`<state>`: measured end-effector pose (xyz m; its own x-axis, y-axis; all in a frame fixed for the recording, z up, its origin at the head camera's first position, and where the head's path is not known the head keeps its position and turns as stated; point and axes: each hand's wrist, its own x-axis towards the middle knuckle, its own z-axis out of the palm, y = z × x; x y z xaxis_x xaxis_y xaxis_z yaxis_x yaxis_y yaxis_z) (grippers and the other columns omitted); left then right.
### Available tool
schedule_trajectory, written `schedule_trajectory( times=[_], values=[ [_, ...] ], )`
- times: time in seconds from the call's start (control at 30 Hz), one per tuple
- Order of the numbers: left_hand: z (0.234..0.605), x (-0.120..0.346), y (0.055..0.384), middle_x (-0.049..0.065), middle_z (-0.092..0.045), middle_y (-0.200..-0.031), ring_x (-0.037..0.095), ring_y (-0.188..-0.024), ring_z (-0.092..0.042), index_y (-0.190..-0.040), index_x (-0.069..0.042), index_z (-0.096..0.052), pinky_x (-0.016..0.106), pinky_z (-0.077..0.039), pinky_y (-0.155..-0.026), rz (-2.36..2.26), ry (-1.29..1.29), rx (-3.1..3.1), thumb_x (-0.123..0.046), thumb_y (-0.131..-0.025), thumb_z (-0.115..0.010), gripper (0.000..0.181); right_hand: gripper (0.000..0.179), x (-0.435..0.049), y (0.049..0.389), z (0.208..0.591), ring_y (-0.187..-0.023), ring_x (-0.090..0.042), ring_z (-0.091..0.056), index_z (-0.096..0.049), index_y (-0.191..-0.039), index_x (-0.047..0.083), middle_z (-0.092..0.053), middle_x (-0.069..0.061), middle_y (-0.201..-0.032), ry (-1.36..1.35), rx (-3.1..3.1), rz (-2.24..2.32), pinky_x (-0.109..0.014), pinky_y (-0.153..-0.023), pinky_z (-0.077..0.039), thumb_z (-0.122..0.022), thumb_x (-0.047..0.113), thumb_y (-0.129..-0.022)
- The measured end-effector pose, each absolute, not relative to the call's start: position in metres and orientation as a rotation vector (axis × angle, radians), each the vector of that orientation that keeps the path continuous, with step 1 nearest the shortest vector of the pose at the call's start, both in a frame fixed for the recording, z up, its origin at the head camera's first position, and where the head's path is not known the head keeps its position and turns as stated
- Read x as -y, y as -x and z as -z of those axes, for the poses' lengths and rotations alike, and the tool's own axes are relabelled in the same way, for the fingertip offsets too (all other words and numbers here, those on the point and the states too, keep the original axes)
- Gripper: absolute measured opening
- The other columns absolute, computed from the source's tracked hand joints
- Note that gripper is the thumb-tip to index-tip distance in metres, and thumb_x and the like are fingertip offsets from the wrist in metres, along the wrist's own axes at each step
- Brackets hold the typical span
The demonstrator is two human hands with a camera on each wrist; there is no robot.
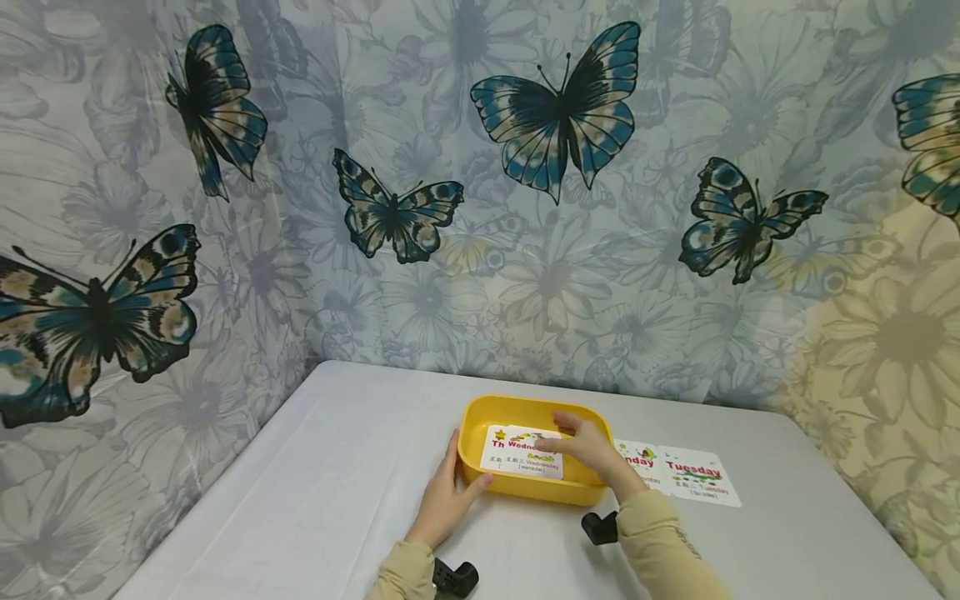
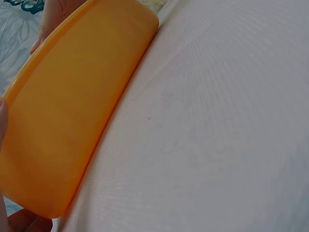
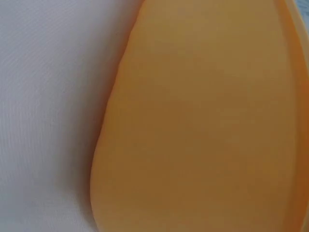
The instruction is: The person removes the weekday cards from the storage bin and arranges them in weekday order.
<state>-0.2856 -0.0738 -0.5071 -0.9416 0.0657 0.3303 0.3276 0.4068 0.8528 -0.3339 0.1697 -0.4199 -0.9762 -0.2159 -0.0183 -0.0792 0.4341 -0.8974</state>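
Observation:
A yellow plastic bin [image 1: 525, 490] stands on the white table. My left hand [image 1: 444, 504] grips its left end, thumb at the front rim and fingers along the side; in the left wrist view the thumb shows at the bin's rim. Inside the bin lies a white Wednesday card [image 1: 531, 465], overlapping another card [image 1: 492, 454] that begins with "Th". Over the bin's right part, my right hand [image 1: 588, 450] reaches in, thumb and fingers apart, fingertips right at the Wednesday card. The right wrist view shows only the bin's outer wall [image 3: 203, 121] and the cloth.
To the right of the bin lie a Tuesday card [image 1: 701, 477] and a card ending in "nday" [image 1: 637, 457], the latter partly behind my right arm. White cloth covers the table [image 1: 360, 467]. Behind it hangs a butterfly-patterned curtain [image 1: 525, 292].

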Motion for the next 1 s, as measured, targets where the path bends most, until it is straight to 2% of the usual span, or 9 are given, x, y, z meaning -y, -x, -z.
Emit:
schedule_trajectory(
  times=[0.37,0.6,1.0],
  values=[
    [0.507,0.074,0.285,0.010,-0.028,-0.148,0.023,-0.133,-0.027,-0.150,-0.021,-0.011,0.042,-0.023,-0.108,1.553,0.340,2.417,-0.053,-0.082,-0.063,0.092,0.089,-0.165,0.337,0.431,-0.124,-0.041,-0.036,-0.036,-0.136,-0.010,-0.039,-0.027,-0.137,0.227,-2.693,1.346,-0.052,-0.102,-0.030,-0.081,0.030,-0.071],
    [0.506,0.073,0.285,0.011,-0.027,-0.148,0.024,-0.133,-0.027,-0.150,-0.019,-0.011,0.043,-0.023,-0.108,1.545,0.338,2.422,-0.053,-0.082,-0.063,0.092,0.093,-0.165,0.342,0.435,-0.122,-0.044,-0.037,-0.037,-0.135,-0.012,-0.039,-0.031,-0.134,0.164,-2.738,1.239,-0.053,-0.101,-0.032,-0.083,0.034,-0.068],
    [0.507,0.073,0.286,0.011,-0.028,-0.148,0.024,-0.133,-0.027,-0.150,-0.020,-0.011,0.043,-0.023,-0.108,1.536,0.336,2.427,-0.054,-0.082,-0.063,0.093,0.095,-0.162,0.348,0.440,-0.116,-0.040,-0.042,-0.035,-0.134,-0.016,-0.045,-0.032,-0.128,0.103,-2.780,1.104,-0.053,-0.101,-0.032,-0.084,0.029,-0.066]
  ],
)
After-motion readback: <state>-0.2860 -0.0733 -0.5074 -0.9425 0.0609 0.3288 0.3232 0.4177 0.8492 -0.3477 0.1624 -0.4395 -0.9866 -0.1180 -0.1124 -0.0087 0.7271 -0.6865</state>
